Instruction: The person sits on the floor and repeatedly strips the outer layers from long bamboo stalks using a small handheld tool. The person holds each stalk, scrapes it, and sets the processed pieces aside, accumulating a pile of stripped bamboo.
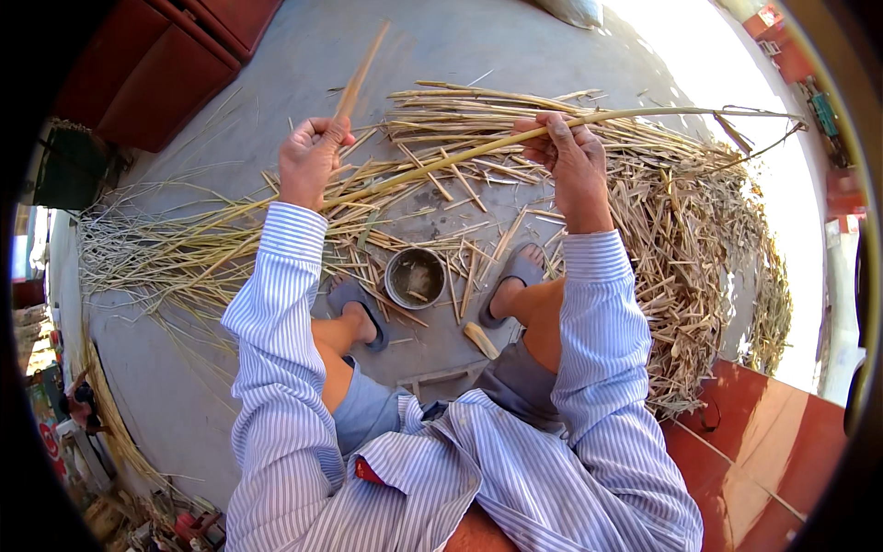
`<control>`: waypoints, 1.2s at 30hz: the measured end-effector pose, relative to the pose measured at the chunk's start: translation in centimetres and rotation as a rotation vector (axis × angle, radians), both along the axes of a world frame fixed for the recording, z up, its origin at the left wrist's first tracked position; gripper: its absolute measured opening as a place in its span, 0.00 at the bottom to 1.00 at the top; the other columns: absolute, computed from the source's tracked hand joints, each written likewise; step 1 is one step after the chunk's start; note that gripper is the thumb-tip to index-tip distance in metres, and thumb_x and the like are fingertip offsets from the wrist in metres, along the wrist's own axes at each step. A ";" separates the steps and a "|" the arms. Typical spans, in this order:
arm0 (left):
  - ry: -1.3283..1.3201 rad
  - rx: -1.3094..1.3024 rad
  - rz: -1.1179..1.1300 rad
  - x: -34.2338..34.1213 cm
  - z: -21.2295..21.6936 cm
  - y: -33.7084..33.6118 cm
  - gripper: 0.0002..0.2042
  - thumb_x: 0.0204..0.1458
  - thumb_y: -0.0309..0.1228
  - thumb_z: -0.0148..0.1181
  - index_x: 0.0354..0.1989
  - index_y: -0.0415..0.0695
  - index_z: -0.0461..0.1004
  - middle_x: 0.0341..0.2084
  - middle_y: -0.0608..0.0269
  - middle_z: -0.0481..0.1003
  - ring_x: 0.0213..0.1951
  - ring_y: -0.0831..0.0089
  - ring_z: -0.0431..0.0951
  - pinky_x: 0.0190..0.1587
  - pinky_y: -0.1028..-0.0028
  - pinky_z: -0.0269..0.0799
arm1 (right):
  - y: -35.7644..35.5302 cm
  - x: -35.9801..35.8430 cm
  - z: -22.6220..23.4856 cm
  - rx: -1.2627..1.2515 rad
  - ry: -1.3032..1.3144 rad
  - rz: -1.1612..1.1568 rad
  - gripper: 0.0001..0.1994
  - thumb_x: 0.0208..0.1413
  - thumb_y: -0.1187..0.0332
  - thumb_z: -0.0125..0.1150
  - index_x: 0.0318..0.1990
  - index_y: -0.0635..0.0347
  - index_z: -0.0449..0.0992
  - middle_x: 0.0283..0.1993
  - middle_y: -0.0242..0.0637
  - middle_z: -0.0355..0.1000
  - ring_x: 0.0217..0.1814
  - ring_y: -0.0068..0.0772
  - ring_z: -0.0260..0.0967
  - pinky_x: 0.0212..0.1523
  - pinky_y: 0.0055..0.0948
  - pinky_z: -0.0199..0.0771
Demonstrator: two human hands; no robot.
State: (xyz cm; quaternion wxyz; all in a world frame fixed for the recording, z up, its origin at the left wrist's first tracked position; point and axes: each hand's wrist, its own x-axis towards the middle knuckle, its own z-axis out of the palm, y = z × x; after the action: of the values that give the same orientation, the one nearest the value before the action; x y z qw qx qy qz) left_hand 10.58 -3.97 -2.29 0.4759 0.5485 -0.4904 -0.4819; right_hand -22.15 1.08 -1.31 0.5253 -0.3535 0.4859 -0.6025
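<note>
My right hand (578,170) pinches a long yellow-green stalk (451,162) between thumb and fingers. That stalk slants from the lower left up to the right, where its thin tip carries a withered leaf and a side twig. Higher on the left, my left hand (309,164) is closed on a tan strip of dry leaf sheath (364,72), which points upward and is smeared by motion. The stalk passes behind or beside my left wrist; whether that hand touches it I cannot tell.
A heap of dry husks (685,285) lies at the right, with bundled stalks (478,115) beyond my hands. Thin stalk ends (175,239) fan out leftward. Between my feet stand a round dark bowl (415,278) and a wood piece (481,340). Red furniture (161,69) is at far left.
</note>
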 end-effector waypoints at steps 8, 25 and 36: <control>-1.168 -0.716 -0.227 -2.7 2.1 2.9 0.19 0.48 0.45 0.63 0.38 0.39 0.76 0.31 0.54 0.77 0.38 0.57 0.74 0.39 0.60 0.64 | -0.7 -0.5 -0.7 -0.008 -0.072 -0.068 0.11 0.64 0.62 0.52 0.39 0.62 0.73 0.37 0.42 0.79 0.34 0.27 0.77 0.33 0.20 0.78; -0.638 -0.420 -0.329 -6.6 0.6 5.7 0.11 0.44 0.29 0.68 0.32 0.38 0.75 0.23 0.56 0.78 0.27 0.64 0.79 0.32 0.69 0.73 | -0.5 4.4 -1.3 0.085 -0.167 0.201 0.12 0.62 0.61 0.56 0.42 0.62 0.72 0.38 0.39 0.77 0.36 0.26 0.77 0.37 0.22 0.78; -0.485 -0.227 -0.358 -1.9 1.2 5.6 0.09 0.51 0.29 0.66 0.31 0.36 0.74 0.21 0.66 0.75 0.24 0.83 0.71 0.27 0.80 0.67 | -2.6 -0.9 -0.3 -0.073 -0.525 0.225 0.18 0.60 0.71 0.57 0.57 0.63 0.65 0.43 0.40 0.76 0.42 0.27 0.74 0.41 0.23 0.77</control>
State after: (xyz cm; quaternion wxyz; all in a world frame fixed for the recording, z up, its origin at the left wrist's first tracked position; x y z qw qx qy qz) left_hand 8.64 1.62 -1.05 0.3110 0.4957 -0.7289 -0.3553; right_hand -23.09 -1.47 -1.66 0.6835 -0.2556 0.2689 -0.6286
